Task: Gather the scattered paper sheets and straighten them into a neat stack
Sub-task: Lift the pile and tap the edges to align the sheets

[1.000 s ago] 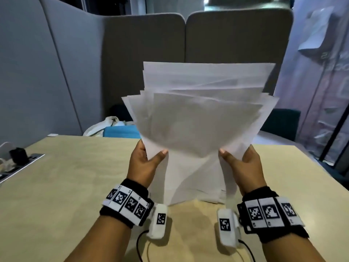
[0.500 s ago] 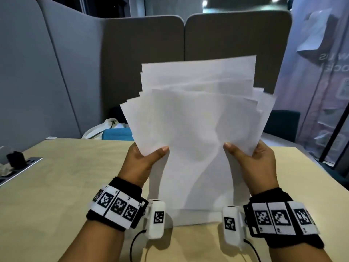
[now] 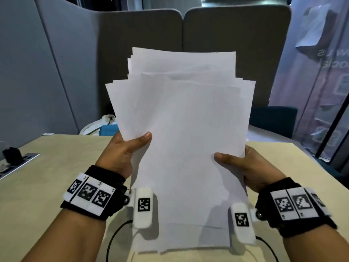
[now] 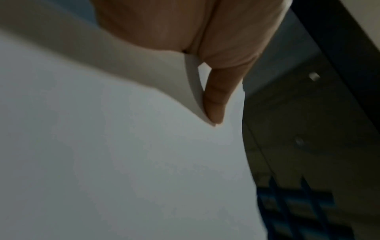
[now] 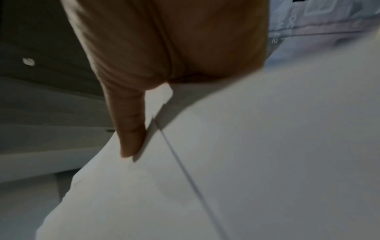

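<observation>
The paper sheets (image 3: pixel 181 140) stand upright on the wooden table (image 3: pixel 41 186), pinched at their side edges by the left hand (image 3: pixel 120 156) and right hand (image 3: pixel 251 169). Since a moment ago the fan has narrowed; the top edges, seemingly, remain uneven, so more tapping is needed.

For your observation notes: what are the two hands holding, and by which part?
A sheaf of white paper sheets, upright: left hand pinches its left edge, right hand its right edge.

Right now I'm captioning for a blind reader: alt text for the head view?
Two hands, left hand and right hand, hold an upright bundle of white paper sheets on a light wooden table, top edges still uneven. Grey partitions stand behind.
</observation>
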The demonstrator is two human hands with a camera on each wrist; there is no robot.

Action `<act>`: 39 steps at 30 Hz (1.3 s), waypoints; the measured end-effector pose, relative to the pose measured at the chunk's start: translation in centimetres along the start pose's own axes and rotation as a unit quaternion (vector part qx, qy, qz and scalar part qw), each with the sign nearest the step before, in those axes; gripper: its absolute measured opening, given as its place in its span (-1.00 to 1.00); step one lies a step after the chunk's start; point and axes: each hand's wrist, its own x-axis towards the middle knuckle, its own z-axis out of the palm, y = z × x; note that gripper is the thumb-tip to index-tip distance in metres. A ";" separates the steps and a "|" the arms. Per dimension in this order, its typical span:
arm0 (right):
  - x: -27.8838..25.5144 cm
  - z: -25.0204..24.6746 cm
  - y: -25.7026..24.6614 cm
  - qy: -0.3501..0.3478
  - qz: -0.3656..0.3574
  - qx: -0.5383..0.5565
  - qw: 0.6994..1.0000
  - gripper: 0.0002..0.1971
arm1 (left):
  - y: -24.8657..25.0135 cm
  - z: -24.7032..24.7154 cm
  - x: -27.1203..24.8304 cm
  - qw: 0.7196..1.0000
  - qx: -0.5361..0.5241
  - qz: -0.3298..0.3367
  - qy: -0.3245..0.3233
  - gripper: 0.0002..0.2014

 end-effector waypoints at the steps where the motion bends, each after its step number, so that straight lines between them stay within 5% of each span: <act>1: -0.2 0.3 0.1 0.007 -0.002 0.013 1.000 -0.70 | -0.1 -0.2 0.0 1.000 -0.017 -0.011 -0.008 -0.51; 6: -0.8 0.7 -0.4 0.062 -0.029 0.037 0.997 -0.83 | -0.1 -0.5 -0.4 0.998 -0.025 -0.040 -0.049 -0.47; 11: -1.7 0.1 -0.5 0.030 -0.006 -0.017 0.999 -0.82 | 1.4 -0.6 -0.7 0.995 -0.099 0.004 -0.031 -0.79; 17: -1.8 0.3 -0.4 0.044 -0.017 0.033 0.998 -0.83 | 3.9 -0.2 0.1 0.995 -0.030 0.029 -0.095 -0.62; 21: -1.3 0.6 -0.4 0.090 -0.044 0.061 0.993 -0.81 | 3.3 0.3 0.6 0.998 -0.012 0.050 -0.045 -0.37; 26: -1.3 1.3 0.0 0.117 -0.078 0.091 0.986 -0.74 | 0.2 0.6 0.8 0.999 0.015 0.008 0.034 -0.56; 30: -1.6 1.9 -0.1 0.146 -0.126 0.090 0.977 -0.76 | -3.6 0.2 -0.4 0.992 0.110 -0.064 -0.011 -0.70; 35: -1.2 2.9 0.4 0.233 -0.201 -0.070 0.949 -0.84 | -5.9 2.6 -2.4 0.990 0.131 0.016 0.050 -0.69; 39: -1.0 3.7 1.5 0.249 -0.205 -0.074 0.943 -0.75 | -6.5 3.6 -3.1 0.980 0.156 0.074 0.095 -0.68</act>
